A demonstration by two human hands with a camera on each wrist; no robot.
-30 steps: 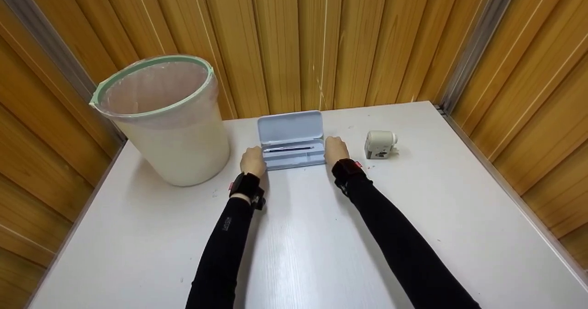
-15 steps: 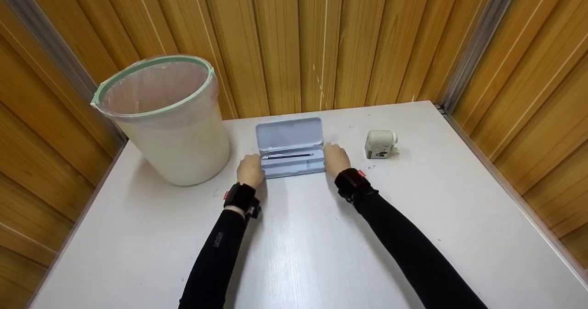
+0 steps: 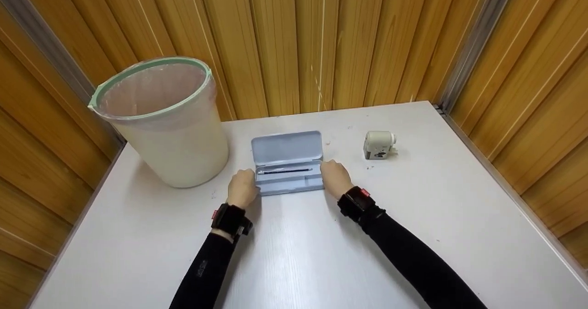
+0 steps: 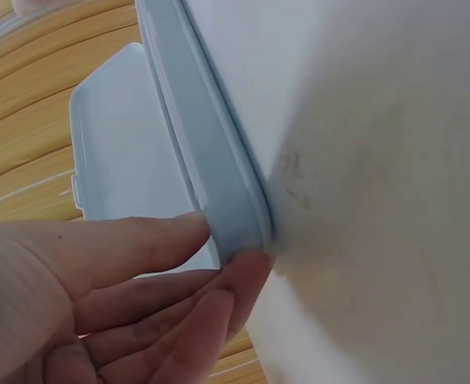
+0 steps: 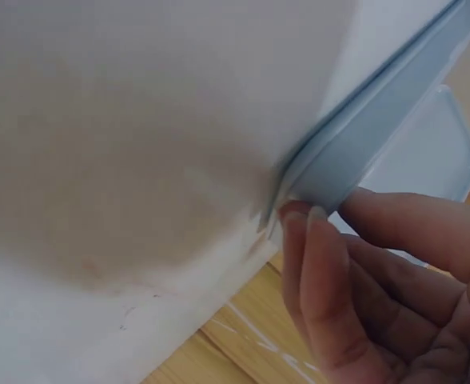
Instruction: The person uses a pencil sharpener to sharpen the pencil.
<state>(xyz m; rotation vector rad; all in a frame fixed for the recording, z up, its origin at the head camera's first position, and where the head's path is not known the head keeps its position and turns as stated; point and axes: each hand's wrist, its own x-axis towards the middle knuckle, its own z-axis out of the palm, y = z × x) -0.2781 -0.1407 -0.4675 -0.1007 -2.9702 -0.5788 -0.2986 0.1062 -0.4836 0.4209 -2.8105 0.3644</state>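
A pale blue pencil case (image 3: 285, 186) lies open on the white table (image 3: 317, 254), its lid (image 3: 287, 147) folded back toward the wall. A dark pen (image 3: 285, 171) rests in the tray. My left hand (image 3: 242, 188) holds the case's left end, and my right hand (image 3: 336, 178) holds its right end. In the left wrist view my left hand (image 4: 235, 254) has its fingertips curled onto the corner of the case (image 4: 207, 176). In the right wrist view my right hand (image 5: 303, 218) pinches the other corner of the case (image 5: 371, 136).
A large white bin (image 3: 177, 148) with a green rim and a plastic liner stands at the back left. A small white device (image 3: 379, 144) sits to the right of the case. Wooden panel walls close in the table on three sides.
Both hands have slid the open case across the table toward me, away from the back wall. The bin and the white device have stayed put.
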